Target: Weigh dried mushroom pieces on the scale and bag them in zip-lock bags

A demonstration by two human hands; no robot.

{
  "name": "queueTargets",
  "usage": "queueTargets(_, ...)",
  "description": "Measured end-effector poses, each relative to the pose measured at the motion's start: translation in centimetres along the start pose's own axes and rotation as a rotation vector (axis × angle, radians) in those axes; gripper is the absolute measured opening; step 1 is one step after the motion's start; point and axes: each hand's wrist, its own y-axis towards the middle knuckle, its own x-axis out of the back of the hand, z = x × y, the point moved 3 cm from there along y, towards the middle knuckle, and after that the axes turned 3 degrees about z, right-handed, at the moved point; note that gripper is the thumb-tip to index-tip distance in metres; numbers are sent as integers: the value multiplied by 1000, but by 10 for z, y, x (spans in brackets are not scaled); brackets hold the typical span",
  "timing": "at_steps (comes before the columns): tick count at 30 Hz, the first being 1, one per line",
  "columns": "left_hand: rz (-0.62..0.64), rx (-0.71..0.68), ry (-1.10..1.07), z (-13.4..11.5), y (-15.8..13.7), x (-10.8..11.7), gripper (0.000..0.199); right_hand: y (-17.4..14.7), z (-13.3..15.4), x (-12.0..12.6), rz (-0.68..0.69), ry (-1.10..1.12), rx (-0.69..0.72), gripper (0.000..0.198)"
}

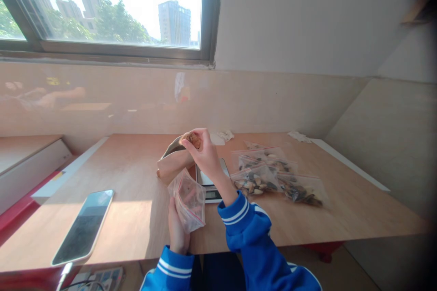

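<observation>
In the head view my left hand [178,229] grips a clear zip bag [189,200] with a red seal line, its mouth tilted up. My right hand [206,152] pinches a clump of brown, crumbly-looking material [192,139] whose exact kind I cannot make out. It is held at the mouth of a brown paper bag [174,165], which leans over on the table. Partly hidden behind my right forearm and the zip bag lies a small digital scale [212,194] with a display at its front.
To the right lie several zip bags [261,179] holding dark and pale pieces. A phone [85,225] lies on the left, a white cable [64,275] near its lower end. Crumpled white tissue [225,135] rests by the wall at the table's [290,223] back edge.
</observation>
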Motion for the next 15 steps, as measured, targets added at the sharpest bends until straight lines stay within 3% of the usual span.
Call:
queueTargets(4, 53, 1, -9, -1, -1, -3, 50, -2, -5, -5, 10, -137, 49, 25)
queueTargets(11, 48, 11, -38, 2, 0, 0, 54, -6, -4, -8, -11, -323, 100, 31)
queueTargets(15, 17, 9, -162, 4, 2, 3, 60, -8, -6, -9, -43, -435, 139, 31)
